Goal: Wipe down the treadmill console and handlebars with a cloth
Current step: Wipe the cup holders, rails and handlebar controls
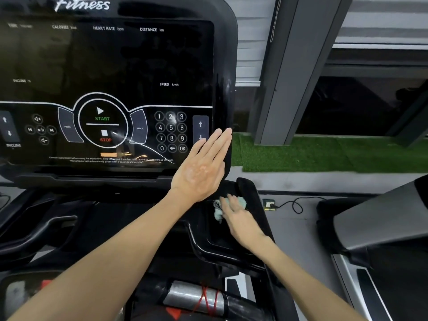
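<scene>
Where the cloth lies: a pale green cloth (218, 215) sits in the tray (222, 239) on the right side of the treadmill, just below the console's (115, 66) lower right corner, pinned under the right hand (240, 218).
Right hand: the fingers lie fairly straight on top of the cloth, pressing it rather than gripping it. The hand is slightly blurred, so a curled fingertip cannot be ruled out.
Left hand (199, 170): flat and wide, fingers straight and together, holding nothing. It lies against the console's lower right edge.
Arrow buttons (200, 124): there are 2, and the left fingers cover the lower one.
Keypad (171, 132): just left of the left hand, with START and STOP (103, 123) at the centre.
Screen: dark, with no figures lit.
Risk 1: leaning on the bracing hand could press the arrow button or a nearby key. If the machine has power, the speed could change or the belt could start.
Risk 2: with no real grip, the cloth may bunch up or slide out from under the fingers. The tray corners would then stay dirty.
Risk 3: the bare palm may leave fresh smears on the glossy frame.
Handlebars (34, 230): the dark bars at lower left, neither hand on them. They could easily be skipped while attention stays on the right side.
</scene>
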Motion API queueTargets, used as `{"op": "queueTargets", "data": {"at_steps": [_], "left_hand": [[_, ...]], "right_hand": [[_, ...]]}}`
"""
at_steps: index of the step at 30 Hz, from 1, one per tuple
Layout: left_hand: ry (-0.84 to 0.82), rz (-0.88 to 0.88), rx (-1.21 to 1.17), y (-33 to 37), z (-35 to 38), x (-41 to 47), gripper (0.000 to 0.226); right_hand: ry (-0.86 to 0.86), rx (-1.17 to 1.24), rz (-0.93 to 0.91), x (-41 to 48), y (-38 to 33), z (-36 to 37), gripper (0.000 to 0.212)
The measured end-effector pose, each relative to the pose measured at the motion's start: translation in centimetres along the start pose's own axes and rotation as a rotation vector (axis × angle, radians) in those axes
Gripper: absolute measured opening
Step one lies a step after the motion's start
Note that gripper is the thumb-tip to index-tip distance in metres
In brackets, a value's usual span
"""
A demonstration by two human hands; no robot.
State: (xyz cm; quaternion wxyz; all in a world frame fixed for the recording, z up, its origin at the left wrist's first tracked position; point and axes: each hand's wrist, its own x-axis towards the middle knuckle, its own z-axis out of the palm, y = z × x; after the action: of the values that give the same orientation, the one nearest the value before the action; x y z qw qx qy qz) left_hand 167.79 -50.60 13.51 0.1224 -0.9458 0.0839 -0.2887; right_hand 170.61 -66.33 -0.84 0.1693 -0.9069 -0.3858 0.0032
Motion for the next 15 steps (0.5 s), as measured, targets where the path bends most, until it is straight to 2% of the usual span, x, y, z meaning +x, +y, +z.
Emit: {"op": "queueTargets", "data": {"at_steps": [2, 4, 7, 9, 12, 15], "left_hand": [[0.0, 0.002, 0.009, 0.0, 0.0, 0.0, 0.062], [-0.001, 0.003, 0.013, 0.0, 0.0, 0.0, 0.062], [-0.004, 0.001, 0.001, 0.0, 0.0, 0.0, 0.061], [-0.004, 0.001, -0.003, 0.0, 0.0, 0.0, 0.061], [-0.003, 0.002, -0.006, 0.0, 0.0, 0.0, 0.062], [-0.005, 0.003, 0.004, 0.0, 0.0, 0.0, 0.062]], "right_hand": [[-0.024, 0.058, -0.008, 1.5, -1.8, -0.1, 0.057], [-0.023, 0.077, -0.03, 2.3, -2.4, -0.1, 0.062], [-0.053, 0.121, -0.073, 2.2, -1.1, -0.7, 0.063], [-0.082, 0.052, -0.093, 2.3, 0.3, -1.1, 0.061], [-0.087, -0.049, 0.005, 3.2, 1.3, -1.6, 0.053], [-0.105, 0.039, 0.076, 4.1, 0.3, -1.2, 0.048]]}}
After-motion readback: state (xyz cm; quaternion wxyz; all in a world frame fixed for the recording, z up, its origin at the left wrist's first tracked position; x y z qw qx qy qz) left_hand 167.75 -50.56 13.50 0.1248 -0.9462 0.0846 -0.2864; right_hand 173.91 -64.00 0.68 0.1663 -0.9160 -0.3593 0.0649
